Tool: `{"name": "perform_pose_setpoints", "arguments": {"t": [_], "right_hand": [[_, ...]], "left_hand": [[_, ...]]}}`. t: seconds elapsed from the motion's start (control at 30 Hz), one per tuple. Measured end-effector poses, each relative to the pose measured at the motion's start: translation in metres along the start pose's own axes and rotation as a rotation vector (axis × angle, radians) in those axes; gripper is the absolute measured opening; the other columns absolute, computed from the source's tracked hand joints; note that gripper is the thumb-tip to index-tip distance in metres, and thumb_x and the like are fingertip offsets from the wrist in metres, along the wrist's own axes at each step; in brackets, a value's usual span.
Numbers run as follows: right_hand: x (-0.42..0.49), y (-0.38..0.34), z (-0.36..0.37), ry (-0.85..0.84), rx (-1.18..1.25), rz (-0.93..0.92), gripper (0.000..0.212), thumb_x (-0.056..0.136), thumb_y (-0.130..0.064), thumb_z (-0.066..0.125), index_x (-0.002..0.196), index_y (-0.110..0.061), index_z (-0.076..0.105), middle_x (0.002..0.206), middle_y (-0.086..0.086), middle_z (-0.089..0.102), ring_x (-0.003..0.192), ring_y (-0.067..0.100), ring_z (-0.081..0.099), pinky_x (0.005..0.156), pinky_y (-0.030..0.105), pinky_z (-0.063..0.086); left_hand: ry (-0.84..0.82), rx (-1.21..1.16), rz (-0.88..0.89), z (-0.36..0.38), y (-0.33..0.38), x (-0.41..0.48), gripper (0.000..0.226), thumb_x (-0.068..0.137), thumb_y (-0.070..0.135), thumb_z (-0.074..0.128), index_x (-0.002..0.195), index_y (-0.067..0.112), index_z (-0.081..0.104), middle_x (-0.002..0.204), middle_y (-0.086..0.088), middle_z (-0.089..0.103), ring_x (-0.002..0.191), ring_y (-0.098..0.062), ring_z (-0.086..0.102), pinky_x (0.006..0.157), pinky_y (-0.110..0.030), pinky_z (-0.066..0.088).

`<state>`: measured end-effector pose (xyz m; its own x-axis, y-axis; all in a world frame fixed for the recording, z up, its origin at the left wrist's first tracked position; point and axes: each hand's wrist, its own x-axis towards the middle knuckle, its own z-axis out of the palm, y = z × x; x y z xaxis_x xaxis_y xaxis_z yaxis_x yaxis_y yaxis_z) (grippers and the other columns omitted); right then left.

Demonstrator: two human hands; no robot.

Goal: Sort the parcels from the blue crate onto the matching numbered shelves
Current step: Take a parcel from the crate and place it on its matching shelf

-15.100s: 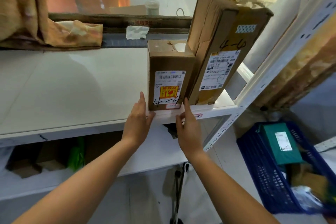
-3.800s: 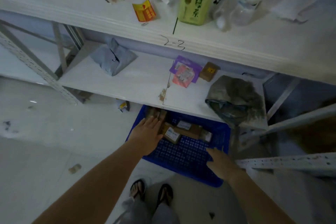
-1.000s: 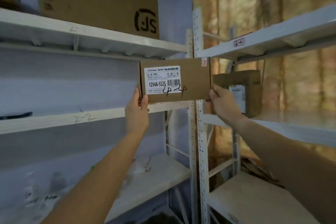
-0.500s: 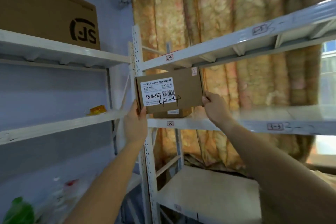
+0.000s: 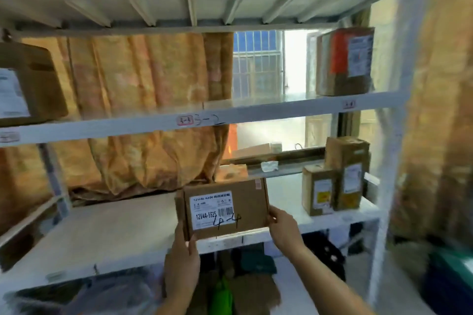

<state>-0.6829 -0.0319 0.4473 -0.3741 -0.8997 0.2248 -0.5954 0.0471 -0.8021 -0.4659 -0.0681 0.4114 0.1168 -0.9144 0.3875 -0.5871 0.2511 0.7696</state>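
Observation:
I hold a flat brown cardboard parcel (image 5: pixel 243 207) with a white label and a handwritten "4-4". My left hand (image 5: pixel 182 261) grips its lower left corner and my right hand (image 5: pixel 282 229) grips its right edge. The parcel hovers at the front edge of a white shelf (image 5: pixel 115 238). On the same shelf to the right stand two upright brown parcels (image 5: pixel 335 181), side by side, apart from mine. The blue crate (image 5: pixel 446 286) shows partly at the bottom right, blurred.
The shelf above (image 5: pixel 268 112) carries a small label and a handwritten number on its edge, with an orange-taped parcel (image 5: pixel 344 61) at its right and a brown box (image 5: pixel 28 84) at its left. An orange curtain (image 5: pixel 133 110) hangs behind. A white upright post (image 5: pixel 389 161) stands right.
My view has swung right to another rack, and both hands have brought the parcel down from eye level to the front edge of the lower white shelf.

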Motion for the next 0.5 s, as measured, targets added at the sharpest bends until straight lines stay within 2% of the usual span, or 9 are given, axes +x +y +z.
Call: {"name": "perform_pose_setpoints", "arguments": {"t": [0.1, 0.23, 0.33, 0.5], "right_hand": [[0.000, 0.049, -0.040, 0.031, -0.099, 0.070, 0.035, 0.096, -0.011, 0.042, 0.118, -0.024, 0.065, 0.113, 0.004, 0.070, 0.100, 0.021, 0.064, 0.085, 0.033, 0.052], [0.019, 0.093, -0.088, 0.131, -0.149, 0.165, 0.043, 0.095, -0.007, 0.040, 0.129, -0.027, 0.058, 0.122, 0.001, 0.066, 0.111, 0.019, 0.060, 0.090, 0.026, 0.047], [0.046, 0.124, -0.107, 0.157, -0.127, 0.200, 0.041, 0.096, -0.010, 0.041, 0.124, -0.031, 0.060, 0.119, -0.001, 0.067, 0.109, 0.017, 0.061, 0.091, 0.025, 0.046], [0.109, 0.178, -0.104, 0.144, -0.171, 0.212, 0.037, 0.094, -0.008, 0.045, 0.116, -0.027, 0.067, 0.117, -0.003, 0.067, 0.107, 0.015, 0.060, 0.090, 0.024, 0.047]], "left_hand": [[-0.114, -0.081, -0.035, 0.059, 0.018, -0.012, 0.050, 0.095, 0.021, 0.050, 0.140, 0.033, 0.032, 0.123, -0.002, 0.064, 0.107, -0.025, 0.061, 0.087, -0.036, 0.047], [-0.229, -0.064, 0.009, 0.124, 0.050, -0.005, 0.049, 0.093, 0.021, 0.054, 0.138, 0.029, 0.036, 0.126, -0.002, 0.063, 0.112, -0.027, 0.060, 0.088, -0.037, 0.049], [-0.247, -0.051, 0.045, 0.171, 0.064, 0.006, 0.050, 0.091, 0.019, 0.058, 0.137, 0.024, 0.038, 0.126, -0.005, 0.064, 0.110, -0.029, 0.062, 0.091, -0.040, 0.050], [-0.254, -0.028, -0.047, 0.245, 0.055, 0.031, 0.050, 0.088, 0.019, 0.063, 0.134, 0.021, 0.041, 0.122, -0.007, 0.066, 0.107, -0.030, 0.065, 0.091, -0.043, 0.051]]}}
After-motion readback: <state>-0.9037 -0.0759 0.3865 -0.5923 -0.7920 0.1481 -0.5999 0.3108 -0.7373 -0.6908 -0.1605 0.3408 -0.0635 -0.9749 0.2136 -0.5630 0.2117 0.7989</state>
